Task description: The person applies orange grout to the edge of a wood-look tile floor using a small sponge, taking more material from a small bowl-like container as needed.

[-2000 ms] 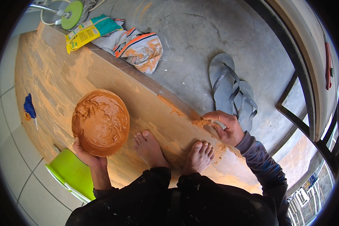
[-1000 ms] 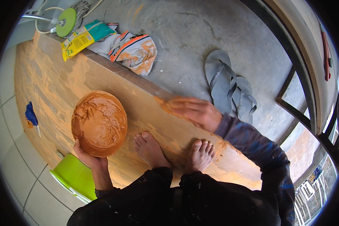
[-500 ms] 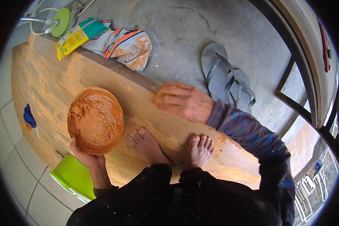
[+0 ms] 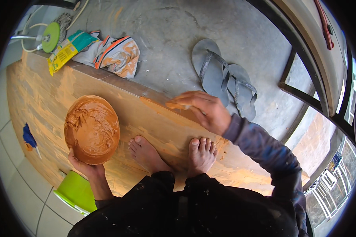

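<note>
Left hand [image 4: 83, 165] mostly hidden beneath bowl [image 4: 92, 128], fingers cupping its underside; bowl full of orange-brown putty [image 4: 90, 123]. Right hand [image 4: 205, 110] fingers pinched on a putty-smeared scraper [image 4: 178, 105], largely obscured, blade on the wooden board [image 4: 146, 118] edge.

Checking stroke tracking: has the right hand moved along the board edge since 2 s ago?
Yes. The right hand has travelled left along the far edge of the wooden board, from beyond the right foot to a spot between the two feet, nearer the bowl.
</note>
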Available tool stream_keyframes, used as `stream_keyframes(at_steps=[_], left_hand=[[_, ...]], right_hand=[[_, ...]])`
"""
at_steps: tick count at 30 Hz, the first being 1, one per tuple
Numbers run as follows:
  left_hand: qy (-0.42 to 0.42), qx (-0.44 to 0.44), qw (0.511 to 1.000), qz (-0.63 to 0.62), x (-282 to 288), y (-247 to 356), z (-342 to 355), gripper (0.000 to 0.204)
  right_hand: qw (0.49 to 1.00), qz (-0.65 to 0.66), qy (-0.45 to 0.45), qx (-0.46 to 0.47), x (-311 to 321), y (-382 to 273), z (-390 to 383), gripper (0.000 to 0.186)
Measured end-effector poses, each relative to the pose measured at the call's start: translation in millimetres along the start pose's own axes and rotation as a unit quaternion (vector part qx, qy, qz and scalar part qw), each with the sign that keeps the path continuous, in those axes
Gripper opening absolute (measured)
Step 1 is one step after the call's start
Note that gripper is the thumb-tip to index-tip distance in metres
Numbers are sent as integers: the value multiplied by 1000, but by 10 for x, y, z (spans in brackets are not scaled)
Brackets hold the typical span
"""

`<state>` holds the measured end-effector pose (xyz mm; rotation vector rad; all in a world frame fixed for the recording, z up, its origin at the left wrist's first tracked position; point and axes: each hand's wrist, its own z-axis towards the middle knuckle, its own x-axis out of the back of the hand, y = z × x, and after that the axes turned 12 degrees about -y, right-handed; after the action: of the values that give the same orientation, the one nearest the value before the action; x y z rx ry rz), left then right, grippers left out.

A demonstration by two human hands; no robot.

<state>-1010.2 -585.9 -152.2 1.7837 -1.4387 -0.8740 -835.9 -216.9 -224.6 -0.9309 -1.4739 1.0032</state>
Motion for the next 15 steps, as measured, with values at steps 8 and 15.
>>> stream_keyframes(at_steps=[8,15], left_hand=[[0,-11,1000,2,-27,78,-80,57],[-4,10,1000,19,-51,19,-25,60]], right_hand=[[993,66,-94,14,208,79,-662,30],[995,101,0,6,-100,273,524,31]])
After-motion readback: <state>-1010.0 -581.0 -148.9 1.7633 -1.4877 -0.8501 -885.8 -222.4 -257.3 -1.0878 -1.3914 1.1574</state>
